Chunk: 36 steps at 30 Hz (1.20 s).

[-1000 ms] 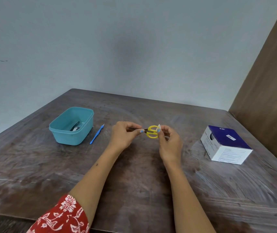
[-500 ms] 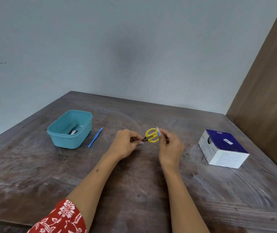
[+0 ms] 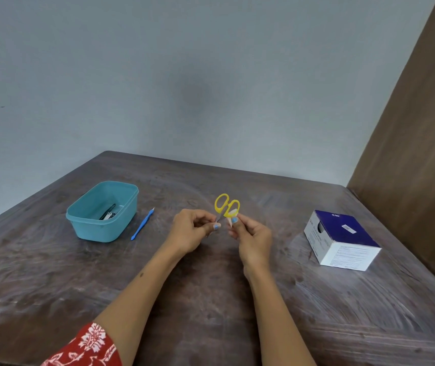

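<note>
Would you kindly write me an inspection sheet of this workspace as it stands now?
Surface: worn dark wooden table with pale scuff streaks.
Job's things: scissors with yellow handles, held off the table, handles up; a white piece at one handle loop, too small to identify.
Clutter: teal tub holding dark tools; blue stick lying beside the tub; blue-and-white box on the right.
Hands: left hand pinches the scissors' blade end; right hand pinches the white piece by the scissors.
Cables: nothing seen.
Surroundings: grey wall behind; brown panel on the right.
</note>
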Available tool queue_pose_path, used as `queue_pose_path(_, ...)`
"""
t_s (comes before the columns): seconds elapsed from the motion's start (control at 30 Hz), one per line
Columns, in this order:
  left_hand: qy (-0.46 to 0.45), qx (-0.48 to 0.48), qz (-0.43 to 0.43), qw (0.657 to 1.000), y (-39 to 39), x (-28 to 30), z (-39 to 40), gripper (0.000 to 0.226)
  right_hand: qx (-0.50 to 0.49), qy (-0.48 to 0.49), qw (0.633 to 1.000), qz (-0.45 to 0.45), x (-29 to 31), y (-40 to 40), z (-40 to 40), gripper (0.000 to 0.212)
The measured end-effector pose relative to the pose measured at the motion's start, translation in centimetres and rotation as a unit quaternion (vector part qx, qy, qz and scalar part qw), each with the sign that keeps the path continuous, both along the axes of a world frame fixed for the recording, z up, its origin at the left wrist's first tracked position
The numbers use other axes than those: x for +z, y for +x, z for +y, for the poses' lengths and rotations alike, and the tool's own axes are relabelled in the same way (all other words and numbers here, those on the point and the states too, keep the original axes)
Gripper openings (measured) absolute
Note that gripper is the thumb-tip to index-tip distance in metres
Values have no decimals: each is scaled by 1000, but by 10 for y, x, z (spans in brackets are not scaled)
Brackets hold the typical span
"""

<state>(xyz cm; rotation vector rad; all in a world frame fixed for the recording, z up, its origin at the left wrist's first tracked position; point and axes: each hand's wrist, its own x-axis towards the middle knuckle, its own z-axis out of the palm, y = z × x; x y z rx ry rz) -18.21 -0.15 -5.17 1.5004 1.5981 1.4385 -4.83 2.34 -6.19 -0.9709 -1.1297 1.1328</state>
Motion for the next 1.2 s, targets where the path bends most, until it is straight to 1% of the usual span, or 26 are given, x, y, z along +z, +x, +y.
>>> queue_pose_path(0.1,-5,-11,-27,1000,2,-2,1,10,-55,17,997,49,6,3,2,23)
queue_pose_path(0.17,-4,-16,-28,999,4,-3,2,8,-69,19,996,50,7,5,1,23)
queue_pose_path(0.2,-1,-15,-36,999,5,-4,3,10,-61,15,997,39,7,5,0,20)
queue_pose_path(0.3,-2,-17,-52,999,6,-2,2,7,-7,-13,1000,10,8,-1,-6,16)
queue_pose_path(0.37,-9,-22,-65,998,8,-1,1,9,-21,-12,1000,5,10,-1,-6,14)
queue_pose_path(0.43,-12,-28,-81,996,12,-1,1,10,-88,32,995,-45,10,2,-6,8)
queue_pose_path(0.5,-16,-36,-86,996,15,-1,0,11,-139,96,978,-125,10,5,-8,4)
queue_pose_path(0.6,-16,-34,-92,995,17,0,-1,15,-158,178,944,-227,9,3,-11,11)
queue_pose_path(0.67,-16,-26,-99,995,17,1,-2,16,-150,210,930,-263,9,2,-12,12)
queue_pose_path(0.8,-25,-28,-124,992,16,3,-2,17,-107,226,923,-293,8,0,-14,11)
queue_pose_path(0.93,-55,-78,-109,990,21,2,-7,17,-173,238,920,-258,12,0,-13,7)
queue_pose_path(1.0,-60,-85,-101,989,23,1,-8,16,-182,229,922,-254,11,2,-11,7)
queue_pose_path(1.07,-51,-73,-108,990,22,0,-7,16,-162,216,919,-286,8,2,-12,10)
queue_pose_path(1.13,-43,-54,-127,989,19,1,-5,16,-132,222,913,-316,7,-1,-15,11)
queue_pose_path(1.2,-46,-50,-134,989,15,1,-4,15,-125,228,909,-325,7,-3,-16,11)
